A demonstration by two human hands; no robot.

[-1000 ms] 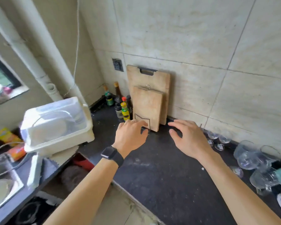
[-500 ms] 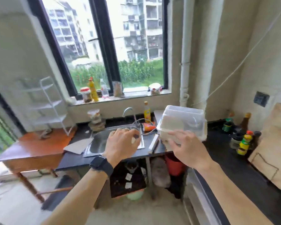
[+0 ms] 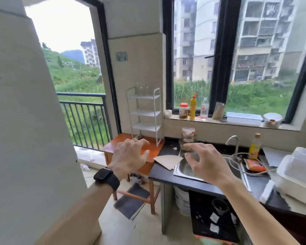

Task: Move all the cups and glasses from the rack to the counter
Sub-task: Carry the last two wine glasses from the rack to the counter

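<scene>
Holding the left hand (image 3: 129, 156) and the right hand (image 3: 208, 165) out in mid-air, well apart, fingers spread and loosely curved, gripping nothing. Wearing a black watch (image 3: 105, 175) on the left wrist and a ring (image 3: 133, 139) on one left finger. Beyond the left fingertips, facing a white rack (image 3: 145, 113) standing on an orange wooden table (image 3: 145, 167) by the wall, with faint clear glasses (image 3: 141, 89) on its top shelf, number hard to tell. Past the right hand, looking onto a steel sink (image 3: 183, 169) set in a dark counter (image 3: 164, 176), with a piece of cardboard (image 3: 168, 160) overlapping its left rim. Further right, seeing a faucet (image 3: 232, 140), a yellow bottle (image 3: 254, 146) and a white lidded container (image 3: 298, 174).
</scene>
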